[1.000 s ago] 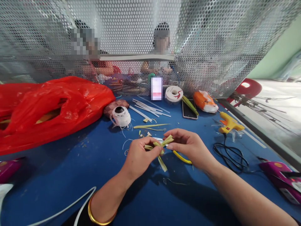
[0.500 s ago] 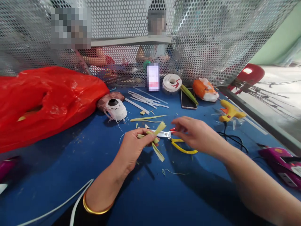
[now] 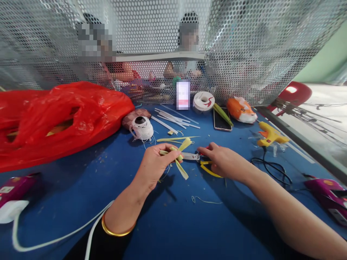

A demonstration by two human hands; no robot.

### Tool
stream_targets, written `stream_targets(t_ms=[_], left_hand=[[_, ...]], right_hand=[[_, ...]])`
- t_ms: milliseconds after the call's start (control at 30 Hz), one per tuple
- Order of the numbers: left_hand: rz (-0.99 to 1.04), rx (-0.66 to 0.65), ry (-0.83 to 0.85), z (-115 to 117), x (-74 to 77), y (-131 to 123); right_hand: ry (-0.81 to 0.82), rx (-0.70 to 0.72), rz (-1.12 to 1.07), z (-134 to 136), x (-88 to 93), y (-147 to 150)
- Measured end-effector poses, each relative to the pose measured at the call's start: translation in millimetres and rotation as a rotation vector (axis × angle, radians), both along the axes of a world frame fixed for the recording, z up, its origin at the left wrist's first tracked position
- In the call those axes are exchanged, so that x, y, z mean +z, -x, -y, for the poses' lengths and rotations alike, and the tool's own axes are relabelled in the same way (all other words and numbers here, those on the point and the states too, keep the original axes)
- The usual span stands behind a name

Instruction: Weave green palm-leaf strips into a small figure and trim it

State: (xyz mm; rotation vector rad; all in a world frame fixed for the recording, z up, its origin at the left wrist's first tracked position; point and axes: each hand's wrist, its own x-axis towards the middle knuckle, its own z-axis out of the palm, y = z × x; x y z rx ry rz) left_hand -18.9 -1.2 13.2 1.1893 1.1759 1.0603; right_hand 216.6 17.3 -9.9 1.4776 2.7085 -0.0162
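Observation:
My left hand [image 3: 157,162] pinches a small knot of crossed pale-green leaf strips [image 3: 181,169], whose ends stick out above and below the fingers. My right hand [image 3: 223,159] is closed on the handles of a pair of scissors [image 3: 192,156], one handle red and the other yellow. The scissors lie low over the table, their metal blades pointing left, and the tips run behind the held strips. Just beyond both hands, loose leaf strips [image 3: 173,138] rest on the blue table [image 3: 168,231].
A red plastic bag [image 3: 103,108] fills the left. Farther back are a wad of white thread [image 3: 142,130], white strips [image 3: 176,119], a ribbon roll [image 3: 204,101], a phone [image 3: 218,124] and a tissue pack [image 3: 241,110]. A yellow glue gun [image 3: 272,134] lies right, near a purple power strip [image 3: 328,195].
My right hand has come down from hovering by the scissors handles and closed on them. My left hand still holds the leaf strips. The view has shifted slightly.

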Motion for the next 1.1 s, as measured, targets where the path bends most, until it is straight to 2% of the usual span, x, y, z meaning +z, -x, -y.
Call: stream_targets(t_ms=[133,333,433,700,1100], left_hand=[[-0.220,0.025,-0.163,0.8,6.8,7.7],[-0.540,0.020,-0.382,1.8,10.9,16.1],[-0.636,-0.022,-0.431,2.3,11.5,17.3],[-0.796,-0.123,-0.535,3.2,12.8,15.9],[-0.829,-0.241,-0.581,5.4,13.1,13.1]], right_hand=[[-0.046,0.016,-0.069,3.3,-0.2,-5.2],[-0.025,-0.071,-0.509,15.3,1.4,-37.2],[-0.056,-0.042,-0.611,14.3,6.6,-52.6],[-0.135,0.140,-0.475,15.1,16.1,-54.9],[-0.223,0.253,-0.361,19.0,12.0,-51.2]])
